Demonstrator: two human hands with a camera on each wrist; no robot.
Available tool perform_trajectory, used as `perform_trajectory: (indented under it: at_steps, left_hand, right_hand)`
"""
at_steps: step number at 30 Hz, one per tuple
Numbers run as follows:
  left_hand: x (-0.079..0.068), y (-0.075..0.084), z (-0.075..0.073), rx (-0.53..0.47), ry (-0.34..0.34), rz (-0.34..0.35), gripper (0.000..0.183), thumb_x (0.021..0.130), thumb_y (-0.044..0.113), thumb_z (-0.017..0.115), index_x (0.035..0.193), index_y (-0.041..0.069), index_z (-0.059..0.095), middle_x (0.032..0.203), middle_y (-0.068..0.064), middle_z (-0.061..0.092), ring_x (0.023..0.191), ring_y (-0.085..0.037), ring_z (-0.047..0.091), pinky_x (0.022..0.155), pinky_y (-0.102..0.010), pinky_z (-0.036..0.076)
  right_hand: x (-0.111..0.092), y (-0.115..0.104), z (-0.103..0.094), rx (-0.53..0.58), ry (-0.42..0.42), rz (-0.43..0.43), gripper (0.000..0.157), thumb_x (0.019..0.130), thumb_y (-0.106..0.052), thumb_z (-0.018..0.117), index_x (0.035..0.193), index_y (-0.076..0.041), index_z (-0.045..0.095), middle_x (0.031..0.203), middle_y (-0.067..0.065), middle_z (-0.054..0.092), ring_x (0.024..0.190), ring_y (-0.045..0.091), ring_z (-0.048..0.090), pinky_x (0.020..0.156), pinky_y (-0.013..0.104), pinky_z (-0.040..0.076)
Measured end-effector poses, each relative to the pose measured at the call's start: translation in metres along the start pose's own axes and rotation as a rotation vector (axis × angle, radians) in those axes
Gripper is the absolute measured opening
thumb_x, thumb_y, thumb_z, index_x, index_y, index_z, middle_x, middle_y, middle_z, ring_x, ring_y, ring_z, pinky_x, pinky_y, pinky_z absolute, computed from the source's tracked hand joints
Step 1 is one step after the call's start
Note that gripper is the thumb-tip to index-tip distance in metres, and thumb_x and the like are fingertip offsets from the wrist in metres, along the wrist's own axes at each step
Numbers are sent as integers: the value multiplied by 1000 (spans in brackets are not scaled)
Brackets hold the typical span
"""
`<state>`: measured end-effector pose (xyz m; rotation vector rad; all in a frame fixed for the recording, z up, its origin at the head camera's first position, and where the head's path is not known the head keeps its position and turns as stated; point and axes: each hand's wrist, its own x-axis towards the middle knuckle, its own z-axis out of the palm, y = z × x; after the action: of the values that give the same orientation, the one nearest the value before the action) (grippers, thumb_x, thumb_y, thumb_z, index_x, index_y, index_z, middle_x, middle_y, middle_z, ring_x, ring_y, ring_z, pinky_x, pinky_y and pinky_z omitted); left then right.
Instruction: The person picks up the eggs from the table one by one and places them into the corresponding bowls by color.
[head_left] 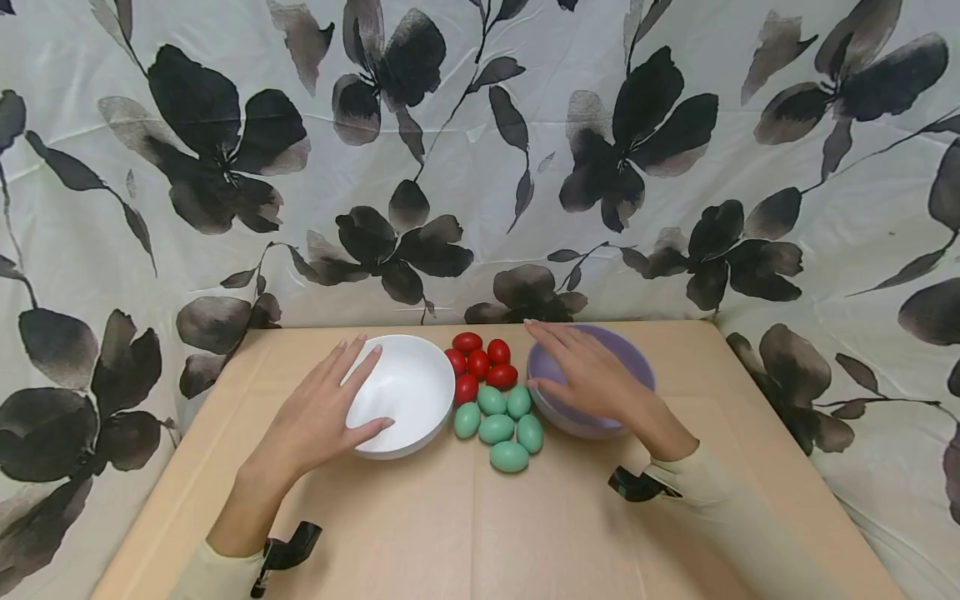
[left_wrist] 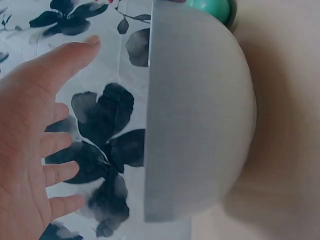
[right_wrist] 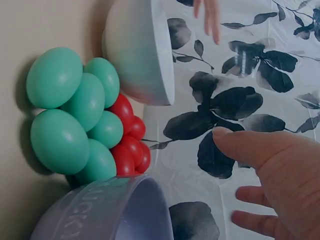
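Observation:
My left hand (head_left: 318, 412) hovers with spread fingers over the left side of a white bowl (head_left: 412, 387). In the left wrist view its thumb and fingers stand apart above the bowl's rim, gripping nothing. Over a purple bowl (head_left: 628, 360) with raised lettering on its outside, my right hand (head_left: 588, 375) is held out with straight fingers and holds nothing. Between the two bowls lie several green eggs (head_left: 497, 429), nearer to me. Several smaller, glossy red eggs (head_left: 477, 364) are clustered right behind them. The inside of the purple bowl is partly hidden by my right hand.
Both bowls stand near the far edge of a light wooden-toned table (head_left: 480, 533). Behind it hangs a white cloth (head_left: 510, 208) printed with dark flowers. A black wrist strap mount (head_left: 292, 546) sits at my left cuff, another at my right.

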<state>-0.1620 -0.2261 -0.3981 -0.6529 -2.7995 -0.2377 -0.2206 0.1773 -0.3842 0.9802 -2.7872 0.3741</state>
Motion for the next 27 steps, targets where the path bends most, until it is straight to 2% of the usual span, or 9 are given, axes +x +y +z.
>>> perform_trajectory:
  at_steps: [3, 5, 8, 10, 12, 15, 17, 23, 27]
  left_hand:
    - [-2, -6, 3, -49, 1, -35, 94, 85, 50, 77, 159, 13, 33, 165, -17, 28, 146, -42, 33, 114, -60, 39]
    - [-3, -9, 4, -82, 7, -74, 87, 87, 42, 76, 158, 12, 36, 163, -16, 30, 143, -41, 36, 103, -63, 48]
    - [-5, -13, 5, -135, 25, -152, 75, 91, 30, 74, 155, 10, 40, 160, -17, 35, 139, -43, 41, 91, -67, 52]
    - [-6, -16, 6, -176, 52, -200, 69, 91, 23, 73, 152, 7, 44, 157, -19, 39, 138, -44, 42, 92, -69, 51]
    - [-6, -20, 7, -228, 82, -237, 65, 90, 16, 72, 149, 4, 47, 153, -22, 42, 137, -46, 42, 99, -70, 46]
    - [-7, -27, 9, -309, 124, -277, 61, 88, 7, 73, 144, -1, 50, 148, -27, 45, 136, -49, 42, 107, -68, 40]
    - [-7, -31, 9, -366, 133, -311, 59, 88, 2, 71, 143, -3, 51, 146, -29, 45, 134, -49, 42, 105, -67, 43]
    - [-10, -40, 12, -518, 70, -471, 60, 91, -1, 65, 148, -3, 45, 146, -31, 41, 128, -51, 49, 92, -60, 56]
    - [-13, -45, 15, -632, 31, -563, 58, 93, 0, 60, 149, -2, 43, 147, -30, 44, 125, -49, 55, 87, -49, 61]
  right_hand:
    - [3, 1, -3, 83, -32, 37, 82, 93, -38, 72, 161, -19, 31, 161, 8, 40, 145, 32, 40, 115, 59, 38]
    - [6, 2, -4, 121, -53, 53, 79, 93, -34, 73, 159, -20, 34, 159, 7, 42, 145, 31, 42, 114, 57, 41]
    - [11, 3, -6, 149, -61, 47, 73, 93, -27, 74, 157, -17, 39, 151, 5, 53, 139, 28, 50, 110, 54, 46]
    - [15, 3, -7, 160, -56, 38, 70, 92, -24, 74, 154, -16, 43, 142, 5, 60, 131, 27, 56, 107, 52, 49]
    - [20, 3, -7, 180, -50, 30, 68, 91, -20, 75, 152, -14, 46, 133, 5, 66, 122, 26, 62, 102, 50, 53]
    - [30, 4, -8, 210, -51, 18, 62, 92, -16, 74, 149, -14, 50, 129, 5, 67, 115, 24, 66, 98, 46, 57]
    - [36, 5, -8, 236, -57, 15, 58, 92, -13, 73, 147, -14, 53, 128, 6, 68, 113, 23, 67, 95, 44, 58]
    - [50, 5, -6, 309, -99, -1, 55, 91, -7, 74, 143, -11, 57, 127, 12, 67, 114, 28, 66, 94, 45, 59]
    - [57, 7, -5, 298, -106, -13, 55, 90, -8, 75, 143, -9, 57, 124, 10, 69, 113, 27, 66, 94, 43, 58]
